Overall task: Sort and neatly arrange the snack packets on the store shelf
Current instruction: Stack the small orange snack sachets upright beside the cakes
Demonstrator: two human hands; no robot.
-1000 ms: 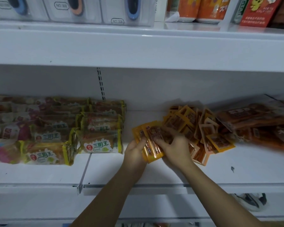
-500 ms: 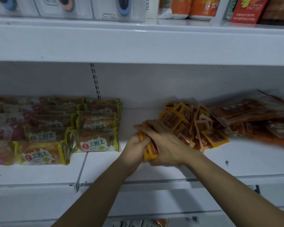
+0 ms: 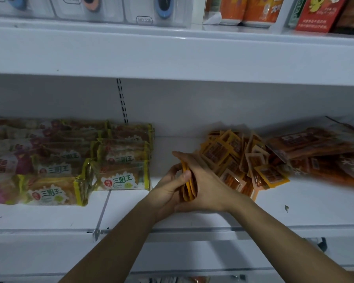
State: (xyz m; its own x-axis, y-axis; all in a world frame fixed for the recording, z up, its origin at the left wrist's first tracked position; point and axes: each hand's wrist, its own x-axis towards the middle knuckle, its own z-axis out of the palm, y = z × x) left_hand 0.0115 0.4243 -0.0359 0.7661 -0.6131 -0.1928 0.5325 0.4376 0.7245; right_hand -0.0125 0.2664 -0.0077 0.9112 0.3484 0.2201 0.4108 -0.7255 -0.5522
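A small stack of orange snack packets [image 3: 189, 185] stands on edge between my two hands, just above the white shelf [image 3: 192, 219]. My left hand [image 3: 169, 185] grips the stack from the left, thumb across its near edge. My right hand [image 3: 206, 186] wraps over the stack from the right, fingers curled across its top. Behind and to the right lies a loose heap of the same orange packets [image 3: 241, 160], jumbled at all angles.
Rows of yellow-edged sandwich-cake packets [image 3: 119, 170] fill the shelf's left side. Larger red-brown packets [image 3: 323, 154] lie at the right. A shelf divider [image 3: 102, 213] runs front to back left of my hands. The upper shelf [image 3: 172, 56] holds boxes and orange cans.
The stack lay fanned flat in both hands a second ago; now it is turned on edge and squeezed together, my right hand folded over its top.
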